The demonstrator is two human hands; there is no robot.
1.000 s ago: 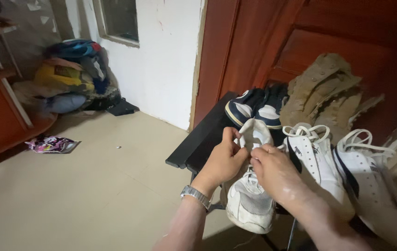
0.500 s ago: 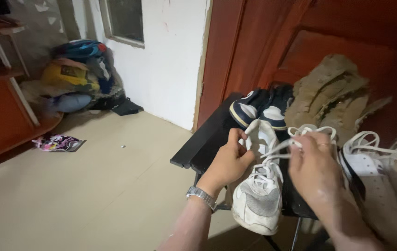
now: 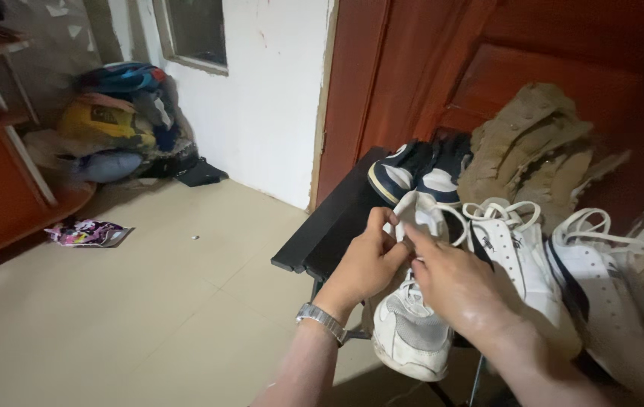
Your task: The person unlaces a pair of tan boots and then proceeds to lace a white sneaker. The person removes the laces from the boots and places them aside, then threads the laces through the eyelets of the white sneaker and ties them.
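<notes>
A white and grey sneaker point(image 3: 411, 332) lies on a black rack point(image 3: 331, 224), toe toward me. My left hand point(image 3: 367, 264), with a metal watch on the wrist, grips the sneaker's collar by the tongue. My right hand point(image 3: 454, 283) is closed on the white lace at the top eyelets, right beside my left hand. A loop of lace curves out past my fingers toward the right.
Two white sneakers with dark stripes point(image 3: 518, 260) point(image 3: 612, 301) lie to the right. Navy and white shoes point(image 3: 412, 175) and tan boots point(image 3: 537, 151) stand behind, against a red-brown door. A pile of bags point(image 3: 122, 120) and a colourful wrapper point(image 3: 87, 234) lie on the tiled floor to the left.
My right hand, which had pulled the lace out to the right half a second ago, has come back to the sneaker's tongue beside my left hand.
</notes>
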